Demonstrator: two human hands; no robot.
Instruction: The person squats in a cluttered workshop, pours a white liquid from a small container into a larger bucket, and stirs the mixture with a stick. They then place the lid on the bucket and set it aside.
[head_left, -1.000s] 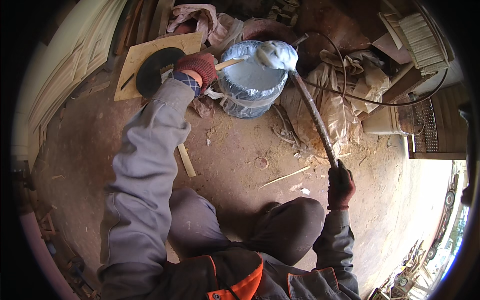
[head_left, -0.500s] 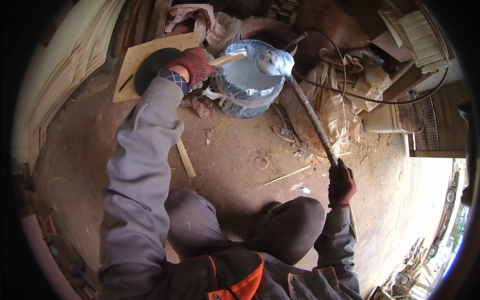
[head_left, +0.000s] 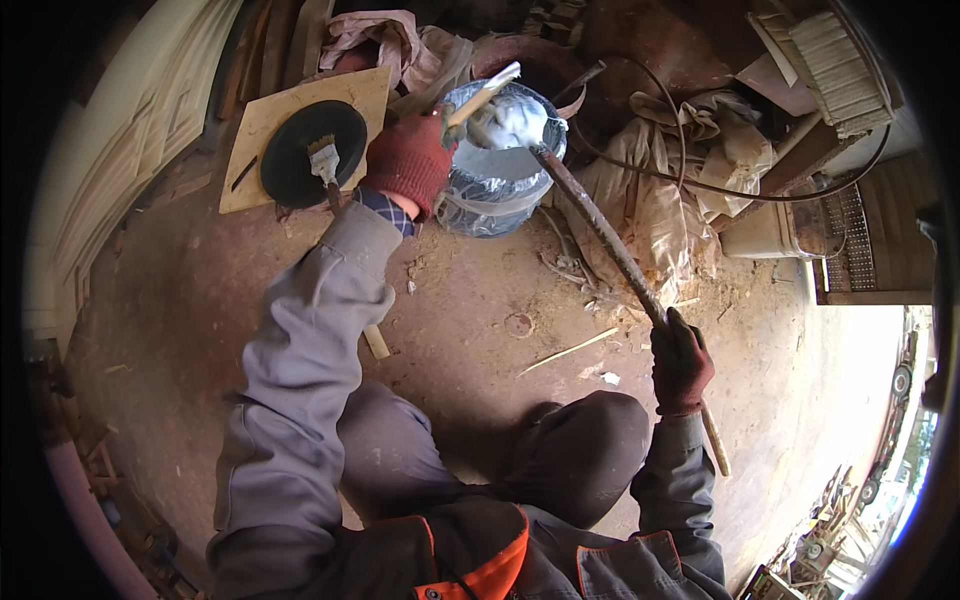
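My left hand [head_left: 410, 165], in a red knit glove, is closed around a flat wooden stick [head_left: 485, 94] whose tip is smeared with white. The stick lies across the round head [head_left: 507, 122] of a long pole, and that head is thickly coated in white paste. It is over the mouth of a plastic-wrapped bucket [head_left: 497, 214] holding whitish material. Low on the pole's shaft [head_left: 610, 240], my right hand [head_left: 682, 366] in a dark red glove is wrapped around it. What the head is like under the paste cannot be made out.
A paintbrush [head_left: 324, 160] rests on a black round dish [head_left: 290, 175] upon a wooden board [head_left: 243, 187], left of the bucket. Crumpled plastic sheeting [head_left: 640, 215] and a dark hose [head_left: 740, 198] lie to the right. Thin wood strips [head_left: 568, 352] are scattered on the floor.
My left hand has moved right to the bucket with the wooden stick, uncovering the paintbrush and black dish. The pole's white head has shifted left over the bucket; my right hand stays nearly in place.
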